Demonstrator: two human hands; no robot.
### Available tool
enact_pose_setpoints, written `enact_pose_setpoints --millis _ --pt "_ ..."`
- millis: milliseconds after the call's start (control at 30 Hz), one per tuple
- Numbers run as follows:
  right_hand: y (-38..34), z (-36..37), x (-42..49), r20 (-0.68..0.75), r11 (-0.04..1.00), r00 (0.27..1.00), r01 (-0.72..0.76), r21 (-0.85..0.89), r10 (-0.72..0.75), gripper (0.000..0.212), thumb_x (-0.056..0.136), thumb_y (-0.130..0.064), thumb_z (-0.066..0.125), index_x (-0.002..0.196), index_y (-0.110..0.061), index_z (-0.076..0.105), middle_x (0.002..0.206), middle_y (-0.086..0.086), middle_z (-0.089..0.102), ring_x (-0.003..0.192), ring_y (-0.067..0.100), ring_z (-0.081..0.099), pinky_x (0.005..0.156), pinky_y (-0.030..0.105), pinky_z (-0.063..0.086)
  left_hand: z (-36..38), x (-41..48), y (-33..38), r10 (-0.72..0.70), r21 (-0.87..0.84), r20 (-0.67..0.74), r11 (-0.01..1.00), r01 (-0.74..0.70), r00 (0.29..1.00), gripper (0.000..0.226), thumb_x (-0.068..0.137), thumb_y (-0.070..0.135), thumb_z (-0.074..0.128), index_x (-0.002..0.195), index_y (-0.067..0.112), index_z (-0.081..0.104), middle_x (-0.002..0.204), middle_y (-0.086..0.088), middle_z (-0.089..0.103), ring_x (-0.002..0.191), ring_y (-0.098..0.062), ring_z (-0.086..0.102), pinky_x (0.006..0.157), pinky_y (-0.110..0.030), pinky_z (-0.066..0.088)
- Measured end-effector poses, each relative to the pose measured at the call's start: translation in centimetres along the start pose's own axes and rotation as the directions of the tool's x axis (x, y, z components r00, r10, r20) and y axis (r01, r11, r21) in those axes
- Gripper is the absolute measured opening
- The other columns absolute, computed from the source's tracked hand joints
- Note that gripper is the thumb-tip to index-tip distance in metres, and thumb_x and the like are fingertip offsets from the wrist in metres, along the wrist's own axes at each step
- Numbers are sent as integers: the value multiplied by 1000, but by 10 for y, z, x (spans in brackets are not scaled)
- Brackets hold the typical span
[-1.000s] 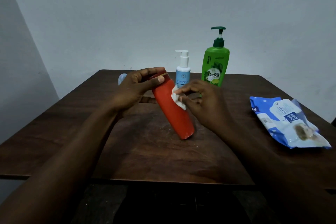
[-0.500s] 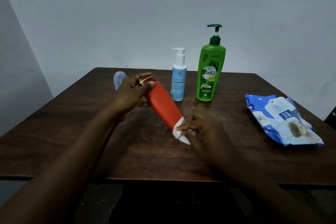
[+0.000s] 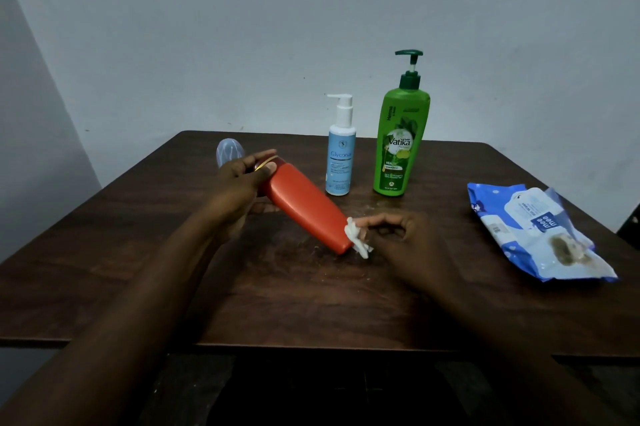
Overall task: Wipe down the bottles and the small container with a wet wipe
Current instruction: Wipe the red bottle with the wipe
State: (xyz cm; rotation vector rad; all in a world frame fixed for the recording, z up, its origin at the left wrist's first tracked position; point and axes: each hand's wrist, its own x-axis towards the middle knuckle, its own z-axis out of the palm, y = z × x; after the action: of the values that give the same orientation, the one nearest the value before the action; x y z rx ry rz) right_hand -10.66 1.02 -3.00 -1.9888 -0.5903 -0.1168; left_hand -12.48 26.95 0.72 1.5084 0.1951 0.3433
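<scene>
We hold the red bottle (image 3: 304, 207) tilted over the counter (image 3: 311, 304), our left hand (image 3: 242, 180) closed around its cap end. Our right hand (image 3: 401, 235) pinches the wet wipe (image 3: 356, 238) in its fingers (image 3: 372, 219) against the bottle's bottom edge, where it also was half a second ago. The blue bottle (image 3: 341, 159) and green bottle (image 3: 401, 141) stand behind, now farther from the hands.

Three bottles are in view, one red (image 3: 304, 206), one pale blue with a pump (image 3: 341, 155) and one green with a pump (image 3: 401, 138), along with one crumpled wet wipe (image 3: 356, 238), one pack of wipes (image 3: 540, 235) and what may be one small clear container (image 3: 229, 153).
</scene>
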Motion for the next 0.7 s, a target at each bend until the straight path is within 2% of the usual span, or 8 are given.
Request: enact_pose_setpoints --millis 67,133,167,233,300,433,600,700 --pt "-3 4 0 -35 953 994 -87 289 101 20 84 -16 77 99 -29 79 98 -12 77 97 9 73 94 39 57 0 -1 0 -57 -86 -14 995 56 998 29 101 19 54 129 23 61 126 -11 59 107 -28 64 60 -32 61" --pt "-11 3 -1 -118 880 985 -59 471 129 21 83 -11 77 101 -22 78 98 -8 78 99 12 73 87 27 57 2 -2 1 -115 -177 -34 978 107 993 28 102 17 52 128 19 62 124 -11 60 108 -27 62 59 -32 62" --pt "-16 3 -1 -166 878 980 -18 478 110 22 83 -11 76 103 -20 77 99 -8 78 99 10 73 82 20 56 4 -3 1 -140 -219 -44 967 127 989 27 102 16 52 127 17 63 123 -11 60 107 -27 62 58 -33 62" --pt "-25 1 -3 -265 935 964 122 332 -32 23 86 -13 75 108 -17 76 104 -7 77 100 5 71 83 18 54 10 -6 2 -182 -291 -55 944 159 982 26 101 15 53 125 12 64 122 -14 61 107 -28 63 56 -33 62" --pt "-31 0 -5 -327 943 906 316 101 -268 22 88 -8 72 108 -15 76 108 -5 74 103 6 69 90 24 54 13 -10 3 -220 -349 -50 918 189 974 25 102 14 52 123 9 63 118 -15 62 102 -28 64 52 -31 61" --pt "-34 -2 -12 -288 768 712 593 -243 -641 22 86 -3 71 107 -8 76 108 5 72 104 16 66 95 26 50 15 -18 4 -297 -460 12 846 269 955 16 103 13 50 109 8 64 113 -18 61 98 -31 64 53 -34 62" --pt "-31 -9 -18 -246 654 607 716 -245 -756 24 79 12 76 99 -1 77 105 11 71 100 24 67 89 34 52 15 -24 4 -324 -503 56 808 307 944 17 101 10 51 110 5 65 117 -21 60 101 -34 65 52 -37 62" --pt "-28 -16 -18 -225 631 590 734 -252 -776 25 77 15 75 97 0 77 102 12 70 98 24 68 86 34 53 17 -28 7 -326 -550 85 772 317 942 14 101 8 51 101 0 63 110 -22 59 81 -33 73 46 -33 59"
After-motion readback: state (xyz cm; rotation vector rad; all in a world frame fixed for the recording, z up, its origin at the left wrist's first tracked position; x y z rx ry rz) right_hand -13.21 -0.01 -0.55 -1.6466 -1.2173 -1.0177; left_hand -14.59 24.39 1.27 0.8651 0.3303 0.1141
